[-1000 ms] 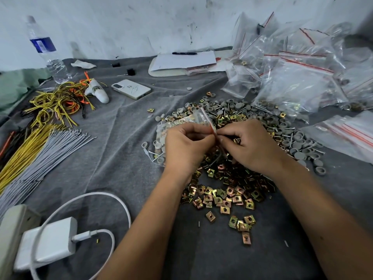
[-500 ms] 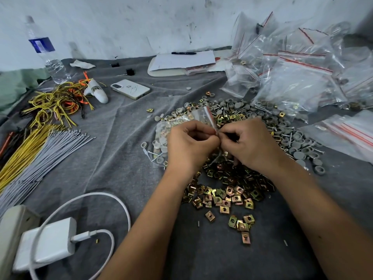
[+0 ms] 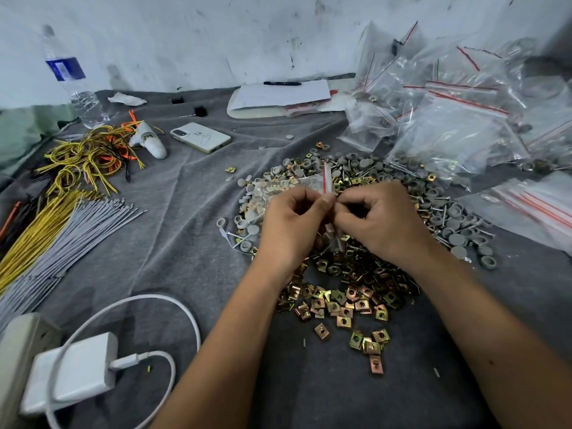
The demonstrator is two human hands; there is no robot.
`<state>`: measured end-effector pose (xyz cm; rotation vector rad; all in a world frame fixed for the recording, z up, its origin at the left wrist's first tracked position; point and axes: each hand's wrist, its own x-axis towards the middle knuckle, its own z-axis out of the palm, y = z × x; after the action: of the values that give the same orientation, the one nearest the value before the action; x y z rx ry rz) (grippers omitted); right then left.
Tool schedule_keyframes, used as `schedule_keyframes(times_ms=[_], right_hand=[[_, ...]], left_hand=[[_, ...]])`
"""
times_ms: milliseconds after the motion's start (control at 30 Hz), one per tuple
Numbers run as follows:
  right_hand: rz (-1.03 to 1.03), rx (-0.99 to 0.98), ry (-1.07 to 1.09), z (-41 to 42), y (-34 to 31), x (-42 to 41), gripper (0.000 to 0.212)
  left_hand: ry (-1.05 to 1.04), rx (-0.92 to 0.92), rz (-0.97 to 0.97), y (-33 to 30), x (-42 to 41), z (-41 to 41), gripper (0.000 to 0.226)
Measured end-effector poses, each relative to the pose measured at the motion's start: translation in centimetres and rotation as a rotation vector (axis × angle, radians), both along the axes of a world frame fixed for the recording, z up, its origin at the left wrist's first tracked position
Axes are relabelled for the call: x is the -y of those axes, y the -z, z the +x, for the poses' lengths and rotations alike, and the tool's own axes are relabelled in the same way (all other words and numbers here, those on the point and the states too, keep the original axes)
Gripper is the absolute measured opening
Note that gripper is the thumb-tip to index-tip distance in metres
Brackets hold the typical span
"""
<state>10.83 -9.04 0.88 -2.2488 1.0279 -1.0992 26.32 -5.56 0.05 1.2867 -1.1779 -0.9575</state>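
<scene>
Where they meet over the middle of the table (image 3: 185, 249), the left grip (image 3: 294, 224) and the right grip (image 3: 380, 221) both pinch the bag (image 3: 278, 188) at its red-striped mouth, thumb against forefinger on each side. The fingertips touch each other there, so the mouth is mostly covered and I cannot tell if it is sealed or parted. The body of the bag lies out to the left, behind the left grip. It is clear plastic with small pale pieces inside, and what the pieces are is hard to make out through the shine. A lower part of the plastic shows between the two palms, but it is blurred.

Under both grips lie the clips (image 3: 346, 301), a heap of gold-coloured squares, and the two wrists hide a part of it. Behind and to the right are the caps (image 3: 448, 218), grey and round. This heap runs under the pouches (image 3: 458, 125) toward the far right corner, where its end is hidden. The pouches overlap so much that they cannot be counted, and the frame cuts them on the right. At the near left corner the charger (image 3: 74, 370) and the power strip (image 3: 18, 345) are cut off too. The wires (image 3: 55, 230) by the left edge also run out of view.
</scene>
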Motion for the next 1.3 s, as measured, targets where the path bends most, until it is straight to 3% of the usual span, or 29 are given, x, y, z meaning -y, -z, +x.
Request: schedule_keyframes(times_ms=[200,400,667,900,1000,1100,1167,1300], right_hand=[[0.020,-0.023,0.051,0.2,0.3,0.0,0.026],[0.002,0.016,0.386,-1.4,-0.2,1.1,0.027],[0.175,0.040,0.202,0.2,0.6,0.5,0.019],[0.076,0.104,0.201,0.5,0.5,0.1,0.013],[0.073,0.202,0.323,-0.5,0.3,0.9,0.012],[0.106,0.321,0.435,-1.4,0.2,1.9,0.016],[0.142,0.289,0.353,-1.4,0.4,2.0,0.018],[0.257,0.310,-0.068,-2.1,0.0,1.6,0.031]], left_hand=[[-0.007,0.380,-0.147,0.0,0.1,0.1,0.024],[-0.117,0.300,-0.199,0.0,0.2,1.8,0.027],[-0.052,0.417,-0.406,0.1,-0.2,0.1,0.021],[-0.137,0.486,-0.333,0.7,-0.3,-0.8,0.036],[-0.254,0.510,-0.360,0.0,-0.4,0.2,0.038],[-0.409,0.514,-0.437,-1.1,-0.5,0.9,0.022],[-0.469,0.574,-0.488,-1.5,-0.9,0.9,0.017],[-0.659,0.644,-0.641,-1.8,-1.6,1.7,0.016]])
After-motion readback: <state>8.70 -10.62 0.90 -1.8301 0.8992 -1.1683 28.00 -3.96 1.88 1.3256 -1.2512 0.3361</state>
